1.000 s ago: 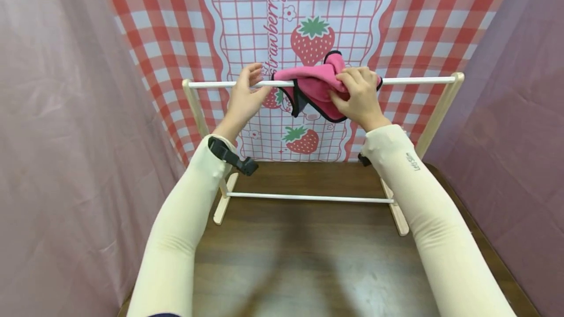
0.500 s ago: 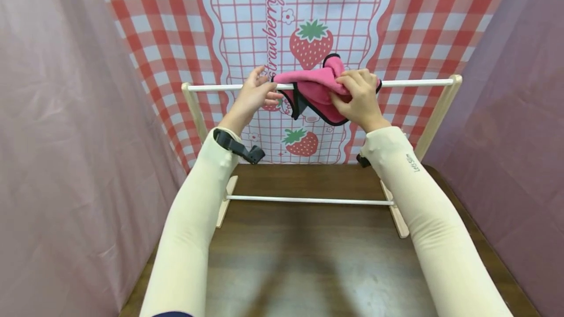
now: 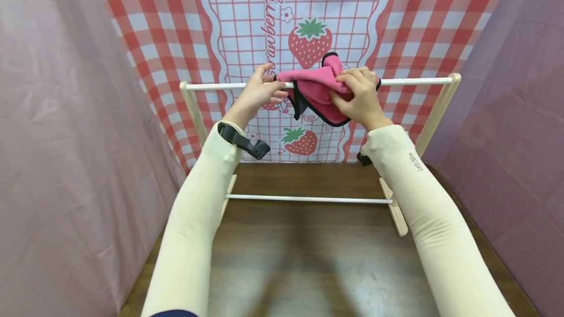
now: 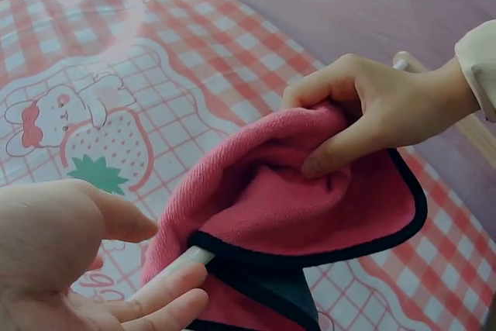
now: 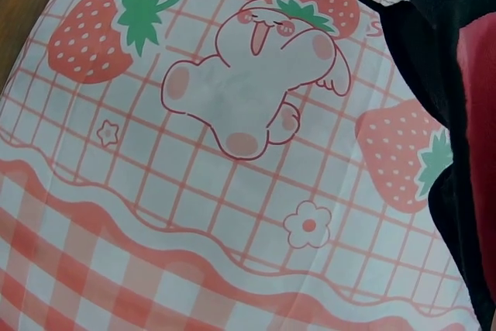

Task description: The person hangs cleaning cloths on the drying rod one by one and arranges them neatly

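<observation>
A pink cloth [image 3: 315,76] with black edging and a dark underside lies bunched over the white top rod [image 3: 213,86] of a small rack. My right hand [image 3: 361,94] pinches its folds between thumb and fingers, near the right part of the cloth. At the cloth's left end, my left hand [image 3: 257,96] is beside the rod with its fingers loosely extended. In the left wrist view, those fingers [image 4: 174,288] lie along the rod close to the cloth's edge; whether they touch the cloth I cannot tell. Only a strip of the cloth [image 5: 477,98] shows in the right wrist view.
Pale wooden side posts [image 3: 436,116] hold the rod, with a thin white lower bar [image 3: 308,199] near the brown table [image 3: 304,268]. Behind hangs a red-checked strawberry cloth backdrop [image 3: 308,45]. Pinkish curtains [image 3: 66,136] close off both sides.
My left hand has moved right along the rod toward the cloth's left end, turning slightly as its fingers spread. The right hand keeps its grip in about the same place.
</observation>
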{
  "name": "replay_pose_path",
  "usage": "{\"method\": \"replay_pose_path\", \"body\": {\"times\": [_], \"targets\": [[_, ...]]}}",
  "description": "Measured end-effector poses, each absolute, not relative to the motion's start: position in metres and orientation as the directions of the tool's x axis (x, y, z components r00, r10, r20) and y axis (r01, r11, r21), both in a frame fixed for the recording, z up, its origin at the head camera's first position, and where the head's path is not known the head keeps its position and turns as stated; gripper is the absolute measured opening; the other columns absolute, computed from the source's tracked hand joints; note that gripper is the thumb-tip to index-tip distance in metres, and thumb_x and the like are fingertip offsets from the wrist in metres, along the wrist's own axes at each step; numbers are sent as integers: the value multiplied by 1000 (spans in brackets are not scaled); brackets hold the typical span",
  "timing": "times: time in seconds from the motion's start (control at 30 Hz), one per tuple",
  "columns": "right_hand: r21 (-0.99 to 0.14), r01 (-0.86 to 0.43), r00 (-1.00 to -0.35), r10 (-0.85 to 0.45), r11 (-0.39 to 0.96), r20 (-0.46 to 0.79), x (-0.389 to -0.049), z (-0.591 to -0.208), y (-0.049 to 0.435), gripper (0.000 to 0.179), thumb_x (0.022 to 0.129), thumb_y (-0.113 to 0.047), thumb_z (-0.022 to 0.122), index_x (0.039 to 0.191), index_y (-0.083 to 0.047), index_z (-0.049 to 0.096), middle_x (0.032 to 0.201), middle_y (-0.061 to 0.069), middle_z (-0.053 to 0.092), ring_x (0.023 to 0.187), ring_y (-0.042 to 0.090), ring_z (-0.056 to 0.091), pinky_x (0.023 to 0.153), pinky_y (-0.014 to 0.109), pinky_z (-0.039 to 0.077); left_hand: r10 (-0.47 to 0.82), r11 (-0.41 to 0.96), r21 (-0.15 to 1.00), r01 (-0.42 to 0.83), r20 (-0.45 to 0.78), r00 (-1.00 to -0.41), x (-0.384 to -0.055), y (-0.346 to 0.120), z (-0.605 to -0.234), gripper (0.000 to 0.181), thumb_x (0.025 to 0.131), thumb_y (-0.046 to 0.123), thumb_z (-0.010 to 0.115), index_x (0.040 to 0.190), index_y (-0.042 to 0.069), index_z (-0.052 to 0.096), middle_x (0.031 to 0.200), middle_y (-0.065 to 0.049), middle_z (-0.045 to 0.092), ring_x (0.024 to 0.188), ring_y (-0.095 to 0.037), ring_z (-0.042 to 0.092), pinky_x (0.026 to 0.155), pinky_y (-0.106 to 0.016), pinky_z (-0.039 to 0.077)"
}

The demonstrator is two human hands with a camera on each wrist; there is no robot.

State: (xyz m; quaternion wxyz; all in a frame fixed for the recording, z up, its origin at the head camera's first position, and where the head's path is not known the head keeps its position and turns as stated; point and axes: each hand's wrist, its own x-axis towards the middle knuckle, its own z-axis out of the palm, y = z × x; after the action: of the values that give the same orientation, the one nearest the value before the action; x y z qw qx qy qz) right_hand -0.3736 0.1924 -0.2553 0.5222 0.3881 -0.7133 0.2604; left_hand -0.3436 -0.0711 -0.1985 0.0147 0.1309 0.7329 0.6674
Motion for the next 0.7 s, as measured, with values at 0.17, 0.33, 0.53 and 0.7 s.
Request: {"method": "replay_pose_path", "body": {"times": [0.17,0.33,0.53,0.7], "targets": [[35,-853,-120,-262,520,958,-373,-255,193,19,76,-4,76,91,5,68,94,20,68,91,39,53,83,47,35,207,13,994,105,100,-973,-344,-69,-193,73,102,7,52,160,18,9,155,-24,30,112,-39,63,91,-37,55],[37,-869,-99,-246,494,964,-374,-256,194,19,75,-3,76,90,5,68,93,19,68,89,39,54,82,43,35,184,-37,997,73,79,-980,-346,-67,-190,73,99,1,53,158,16,13,136,-27,50,101,-38,66,91,-41,55],[25,-884,-99,-239,466,966,-374,-255,195,20,74,-6,75,90,4,70,93,19,69,90,39,55,83,38,32,181,39,986,159,149,-972,-348,-64,-193,64,99,-2,54,154,8,23,132,-26,52,78,-25,65,86,-39,58],[13,-894,-99,-227,447,969,-373,-254,197,16,74,-5,70,88,4,71,92,19,70,89,39,55,80,36,31,196,105,977,184,161,-967,-348,-60,-196,54,100,2,54,150,6,32,140,-24,51,85,-29,68,80,-35,59]]}}
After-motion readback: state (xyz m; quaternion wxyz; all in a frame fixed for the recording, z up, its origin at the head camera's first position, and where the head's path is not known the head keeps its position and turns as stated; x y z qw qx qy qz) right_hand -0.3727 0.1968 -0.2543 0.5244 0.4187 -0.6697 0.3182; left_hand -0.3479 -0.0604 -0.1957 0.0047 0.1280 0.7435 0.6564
